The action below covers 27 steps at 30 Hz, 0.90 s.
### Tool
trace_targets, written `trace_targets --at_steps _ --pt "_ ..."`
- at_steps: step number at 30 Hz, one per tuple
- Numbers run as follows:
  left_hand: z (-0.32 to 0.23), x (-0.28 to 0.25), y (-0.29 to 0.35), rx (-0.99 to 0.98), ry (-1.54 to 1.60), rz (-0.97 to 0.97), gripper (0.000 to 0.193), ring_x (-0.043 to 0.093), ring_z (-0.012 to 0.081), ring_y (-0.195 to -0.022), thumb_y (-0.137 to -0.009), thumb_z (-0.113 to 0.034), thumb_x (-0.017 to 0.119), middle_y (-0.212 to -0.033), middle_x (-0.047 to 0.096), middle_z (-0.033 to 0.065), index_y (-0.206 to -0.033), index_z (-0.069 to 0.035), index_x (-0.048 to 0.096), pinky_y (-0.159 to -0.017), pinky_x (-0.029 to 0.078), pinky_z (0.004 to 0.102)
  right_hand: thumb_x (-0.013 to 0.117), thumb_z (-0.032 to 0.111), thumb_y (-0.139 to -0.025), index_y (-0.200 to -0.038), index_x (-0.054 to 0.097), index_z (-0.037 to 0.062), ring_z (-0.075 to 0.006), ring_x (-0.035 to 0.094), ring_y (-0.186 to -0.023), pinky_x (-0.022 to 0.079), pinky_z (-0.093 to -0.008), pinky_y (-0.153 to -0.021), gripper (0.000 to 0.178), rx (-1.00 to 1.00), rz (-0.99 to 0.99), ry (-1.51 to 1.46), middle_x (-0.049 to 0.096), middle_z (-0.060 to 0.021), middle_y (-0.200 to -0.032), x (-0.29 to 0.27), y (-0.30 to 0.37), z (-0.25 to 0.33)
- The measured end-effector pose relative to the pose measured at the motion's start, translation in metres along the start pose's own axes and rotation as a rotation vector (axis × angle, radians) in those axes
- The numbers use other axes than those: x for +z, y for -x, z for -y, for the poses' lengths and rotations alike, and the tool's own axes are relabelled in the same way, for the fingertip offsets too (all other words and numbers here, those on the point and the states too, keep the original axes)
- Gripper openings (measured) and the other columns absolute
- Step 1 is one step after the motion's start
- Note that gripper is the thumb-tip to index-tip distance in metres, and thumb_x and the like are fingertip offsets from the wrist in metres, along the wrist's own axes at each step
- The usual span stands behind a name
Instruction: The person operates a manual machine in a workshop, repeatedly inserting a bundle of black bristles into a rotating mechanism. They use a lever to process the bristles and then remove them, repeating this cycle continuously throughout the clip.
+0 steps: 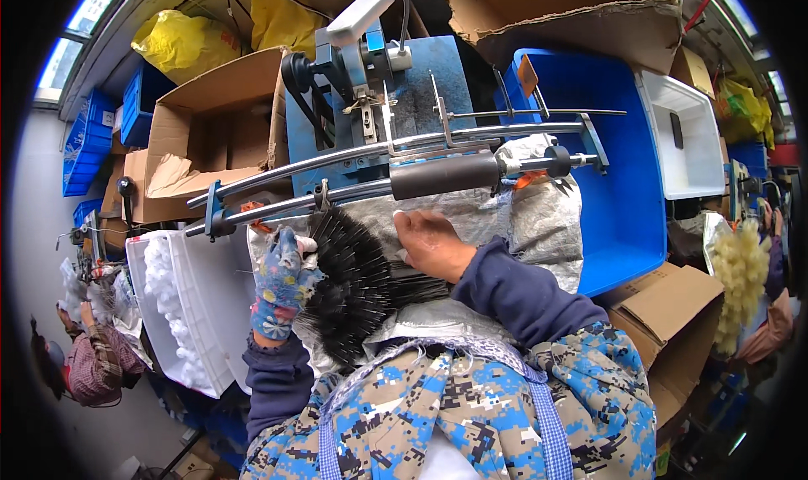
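My left hand (pixel 284 282), in a flower-patterned glove, is closed on the side of a thick bundle of stiff black strands (pixel 347 286) with pale tips. The bundle fans out over the silver sheet on my lap. More dark strands (pixel 417 288) lie flat between it and my right sleeve. My bare right hand (pixel 431 243) hovers over the sheet with fingers curled together; whatever they pinch, if anything, is too small to make out. Just beyond both hands runs a machine's metal double rail (pixel 286 208) with a dark padded roller (pixel 446 175).
The blue machine (pixel 438 76) stands ahead. Left are an open cardboard box (pixel 168 118) and a white bin (pixel 210 286) with white fluffy pieces. A large blue bin (pixel 623 177), a white tub (pixel 703 160) and a carton (pixel 673 303) are right. People work at both sides.
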<state>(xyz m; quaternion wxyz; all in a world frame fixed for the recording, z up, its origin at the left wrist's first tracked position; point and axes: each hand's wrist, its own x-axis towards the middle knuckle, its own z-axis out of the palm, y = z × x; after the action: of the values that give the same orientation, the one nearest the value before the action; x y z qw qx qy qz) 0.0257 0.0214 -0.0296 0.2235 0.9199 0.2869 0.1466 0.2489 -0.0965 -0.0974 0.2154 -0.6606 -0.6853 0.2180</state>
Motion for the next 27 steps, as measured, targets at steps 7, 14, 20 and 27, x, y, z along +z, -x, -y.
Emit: trace_targets --at_steps 7,14,20,27 --pt "-0.011 -0.012 0.004 -0.227 0.244 -0.249 0.043 0.06 0.0188 -0.081 -0.074 0.003 0.062 -0.095 0.058 0.0097 -0.114 -0.007 0.05 -0.069 0.049 0.0283 0.049 -0.002 -0.071 -0.093 0.053 0.0018 -0.0361 0.057 -0.069 0.046 -0.0419 -0.058 0.022 0.023 -0.14 -0.331 0.056 -0.0184 -0.079 -0.013 0.014 -0.004" --pt "-0.035 -0.064 -0.01 -0.1 0.868 -0.66 0.057 0.059 0.0178 -0.066 -0.078 0.011 0.053 -0.082 0.057 0.0146 -0.129 -0.006 0.032 -0.052 0.051 0.0248 0.055 -0.007 -0.066 -0.097 0.059 0.0034 -0.0284 0.057 -0.056 0.046 -0.0346 -0.048 0.033 -0.085 -0.259 -0.006 0.057 -0.0101 -0.071 -0.112 0.019 0.006" --pt "-0.055 -0.03 -0.027 -0.308 1.306 -0.531 0.055 0.061 0.0214 -0.068 -0.079 0.014 0.049 -0.084 0.057 0.0166 -0.128 -0.004 0.034 -0.051 0.054 0.0255 0.053 0.004 -0.072 -0.083 0.06 0.0068 -0.0263 0.053 -0.079 0.043 -0.0373 -0.064 0.013 -0.009 -0.418 0.398 0.052 -0.0102 -0.081 -0.135 -0.087 -0.034" --pt "-0.057 -0.018 -0.026 -0.375 1.315 -0.484 0.052 0.061 0.0219 -0.068 -0.078 0.015 0.047 -0.084 0.056 0.0171 -0.126 -0.003 0.037 -0.05 0.053 0.0233 0.053 0.011 -0.073 -0.077 0.06 0.0088 -0.0286 0.053 -0.082 0.043 -0.0408 -0.065 0.009 0.059 -0.334 0.503 0.054 -0.0132 -0.087 -0.113 -0.126 -0.058"
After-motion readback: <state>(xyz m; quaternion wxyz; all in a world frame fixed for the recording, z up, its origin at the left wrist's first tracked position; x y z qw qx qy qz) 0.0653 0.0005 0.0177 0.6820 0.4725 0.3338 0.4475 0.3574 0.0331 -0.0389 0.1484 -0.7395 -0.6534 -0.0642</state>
